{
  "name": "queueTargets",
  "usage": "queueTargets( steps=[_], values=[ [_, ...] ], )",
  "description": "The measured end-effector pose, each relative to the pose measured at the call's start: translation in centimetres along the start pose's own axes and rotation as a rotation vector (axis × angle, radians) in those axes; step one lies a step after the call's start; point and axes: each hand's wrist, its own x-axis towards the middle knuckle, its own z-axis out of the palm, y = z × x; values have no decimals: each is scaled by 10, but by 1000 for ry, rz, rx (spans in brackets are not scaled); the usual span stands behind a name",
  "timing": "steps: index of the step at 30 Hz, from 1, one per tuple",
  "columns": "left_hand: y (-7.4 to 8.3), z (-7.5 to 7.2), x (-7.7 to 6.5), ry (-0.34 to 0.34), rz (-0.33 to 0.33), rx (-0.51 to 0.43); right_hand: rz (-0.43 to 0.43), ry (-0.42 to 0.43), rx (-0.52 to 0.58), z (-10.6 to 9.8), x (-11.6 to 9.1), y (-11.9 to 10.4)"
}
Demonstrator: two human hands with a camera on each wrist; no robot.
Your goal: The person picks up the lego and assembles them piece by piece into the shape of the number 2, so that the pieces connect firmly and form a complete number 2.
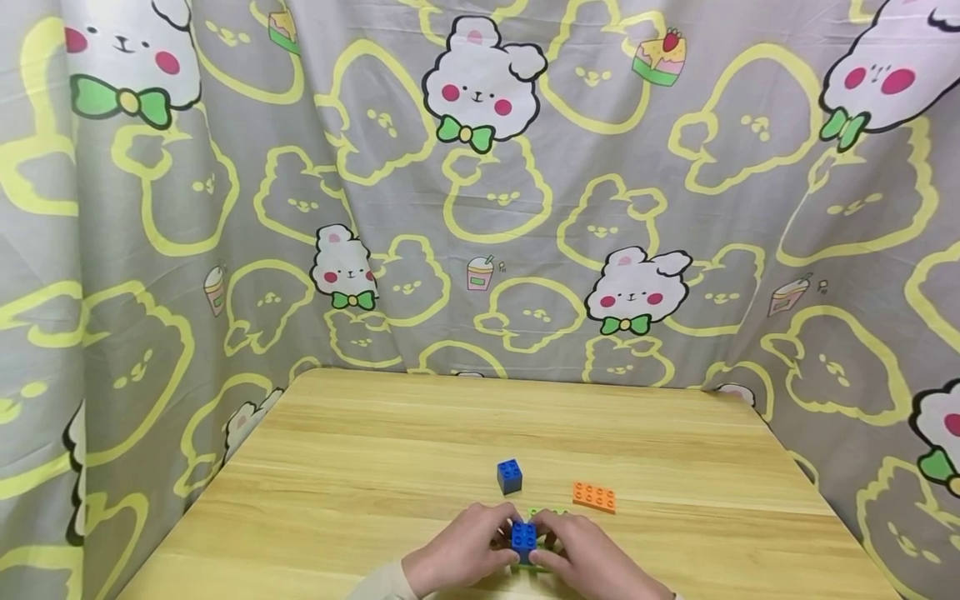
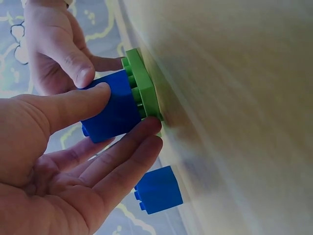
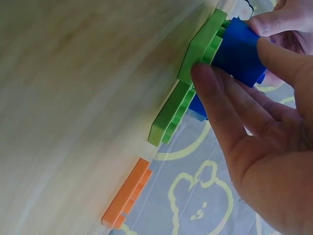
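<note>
Landmark: the held blue four-stud brick (image 1: pixel 523 542); all places below are given from it.
Brick axis: near-cubic, no clear long axis; studs up, underside toward the plate.
Governing relation: the lower green plate (image 2: pixel 145 88) lies directly beneath the landmark, its studs facing the brick's underside. Studs show between the two parts in both wrist views; I cannot confirm full seating.
Plate axis: my hands cover too much to tell.
My left hand (image 1: pixel 467 547): at the landmark's left, narrow, pinching it with the thumb on its side; fingertips reach down beside the plate.
My right hand (image 1: pixel 590 552): at the landmark's right, narrow, thumb on the brick, a fingertip against the plate.
Nearer hand: neither; both touch the landmark.
Second green plate (image 3: pixel 168 115): just beyond the landmark, slightly right, partly hidden by my hands.
Loose blue brick (image 1: pixel 510 478): beyond, slightly left, apart.
Orange eight-stud plate (image 1: pixel 594 497): beyond and right, apart.
</note>
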Motion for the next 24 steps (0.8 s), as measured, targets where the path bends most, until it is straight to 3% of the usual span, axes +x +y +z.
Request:
queueTargets(
  steps=[24],
  values=[
    [-2, -3, 1, -19, -80, -82, -11, 21, -17, 2, 0, 1]
  ],
)
